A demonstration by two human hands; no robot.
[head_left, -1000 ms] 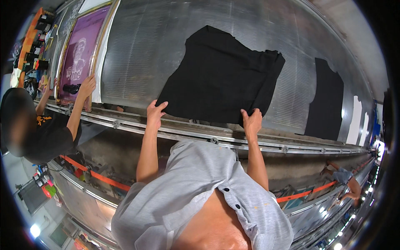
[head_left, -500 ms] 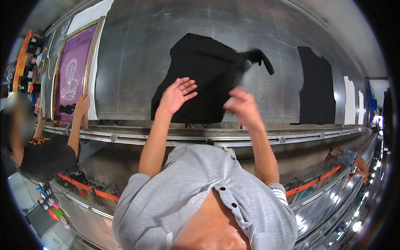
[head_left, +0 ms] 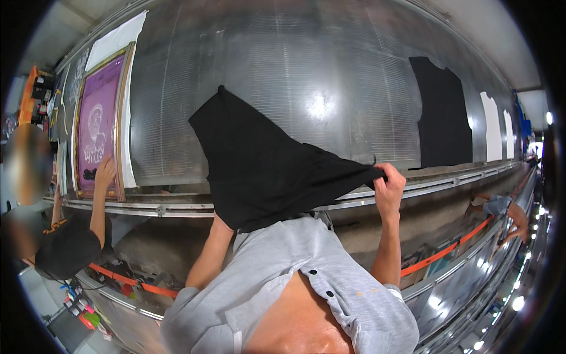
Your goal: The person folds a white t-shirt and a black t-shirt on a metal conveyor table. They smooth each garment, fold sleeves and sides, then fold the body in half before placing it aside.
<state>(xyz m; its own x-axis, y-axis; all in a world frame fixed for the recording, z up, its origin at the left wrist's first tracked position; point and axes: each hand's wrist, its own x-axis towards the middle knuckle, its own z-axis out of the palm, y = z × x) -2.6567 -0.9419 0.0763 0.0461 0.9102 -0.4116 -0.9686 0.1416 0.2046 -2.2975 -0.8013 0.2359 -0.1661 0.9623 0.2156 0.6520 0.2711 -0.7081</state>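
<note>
A black fabric piece (head_left: pixel 259 168) is stretched slantwise between the metal table and my body, its far corner lying on the tabletop. My right hand (head_left: pixel 390 183) is closed on the gathered right end of the cloth, pulling it taut just past the table's near edge. At the cloth's lower left edge is my left hand (head_left: pixel 221 226), its fingers hidden by the fabric, so I cannot tell how they are held. Farther right, a black shirt-shaped panel (head_left: pixel 445 118) lies flat on the table.
A metal rail (head_left: pixel 183 209) runs along the near edge of the long grey table (head_left: pixel 342 71). At the left, a co-worker's hand (head_left: pixel 105 172) rests at a purple printing screen (head_left: pixel 97 112). White panels (head_left: pixel 490 127) lie far right. Behind me are orange bars (head_left: pixel 445 248) and another person (head_left: pixel 498 206).
The black cloth has been drawn toward me and over the table's near edge. My right hand has moved right and closed on its end; my left hand has gone behind the fabric.
</note>
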